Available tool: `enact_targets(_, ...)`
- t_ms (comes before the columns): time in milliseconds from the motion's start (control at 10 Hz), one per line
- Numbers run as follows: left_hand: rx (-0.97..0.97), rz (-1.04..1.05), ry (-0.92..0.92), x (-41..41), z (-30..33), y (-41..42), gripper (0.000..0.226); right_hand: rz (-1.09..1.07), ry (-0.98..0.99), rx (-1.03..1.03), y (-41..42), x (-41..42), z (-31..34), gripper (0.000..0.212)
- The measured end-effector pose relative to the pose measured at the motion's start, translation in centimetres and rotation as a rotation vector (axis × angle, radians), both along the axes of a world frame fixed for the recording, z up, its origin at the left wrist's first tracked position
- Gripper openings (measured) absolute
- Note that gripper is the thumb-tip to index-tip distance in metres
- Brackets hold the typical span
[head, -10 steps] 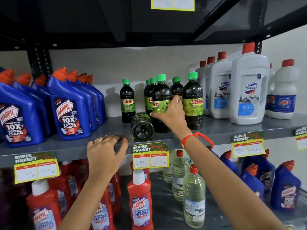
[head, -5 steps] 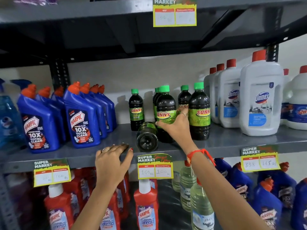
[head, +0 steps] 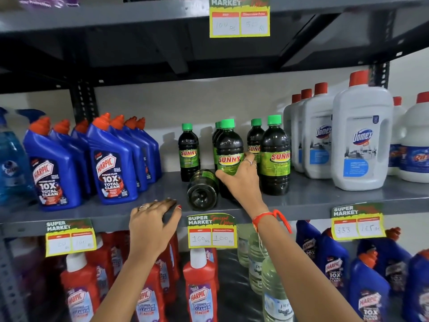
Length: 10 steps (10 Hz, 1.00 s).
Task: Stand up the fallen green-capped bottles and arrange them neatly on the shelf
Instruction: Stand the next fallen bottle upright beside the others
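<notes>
Several dark green-capped Sunny bottles stand on the grey middle shelf [head: 313, 201]. One fallen bottle [head: 202, 191] lies on its side, base toward me, near the shelf's front edge. My right hand [head: 241, 180] is wrapped around the lower part of an upright Sunny bottle [head: 228, 147] just right of the fallen one. Another upright bottle [head: 275, 156] stands to the right, one [head: 188, 152] stands alone to the left, and others are behind. My left hand [head: 152, 225] rests flat on the shelf's front edge, fingers spread, holding nothing.
Blue Harpic bottles [head: 111, 163] crowd the shelf's left; white Domex jugs [head: 361, 140] fill the right. Price tags [head: 211, 232] hang on the front lip. The shelf above [head: 139, 17] overhangs closely. Red Harpic bottles [head: 200, 289] and clear bottles [head: 274, 291] stand below.
The view has shifted so the shelf sits lower in frame. My right hand stays on the same upright bottle. The left hand and the fallen bottle keep their places.
</notes>
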State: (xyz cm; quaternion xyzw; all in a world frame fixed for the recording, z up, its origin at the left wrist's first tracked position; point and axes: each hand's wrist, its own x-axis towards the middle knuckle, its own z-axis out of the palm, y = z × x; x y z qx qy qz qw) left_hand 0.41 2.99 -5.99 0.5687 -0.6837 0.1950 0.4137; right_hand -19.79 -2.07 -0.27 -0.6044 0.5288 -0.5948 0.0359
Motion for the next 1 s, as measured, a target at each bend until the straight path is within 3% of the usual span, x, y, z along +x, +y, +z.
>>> enact_targets(500, 0.011, -0.010, -0.025, 0.5, 0.0, -0.2, 0.056, 0.070, 0.016, 0.079, 1.5, 0.0, 0.7, 0.075)
enact_targets(600, 0.009, -0.026, -0.079, 1.0, 0.1, -0.3, 0.055, -0.023, 0.074, 0.077, 2.3, 0.4, 0.9, 0.087)
enact_targets(700, -0.002, -0.028, -0.125, 1.9, 0.8, -0.4, 0.052, -0.133, 0.133, -0.069, 4.1, 1.8, 1.9, 0.086)
enact_targets(800, -0.004, 0.004, -0.138, 2.6, 0.9, -0.3, 0.056, -0.116, 0.288, -0.122, 4.9, 4.0, 4.1, 0.074)
enact_targets(1000, 0.001, 0.060, -0.156, 2.9, 0.0, 0.0, 0.056, -0.018, 0.657, 0.261, 2.1, 7.8, 5.6, 0.047)
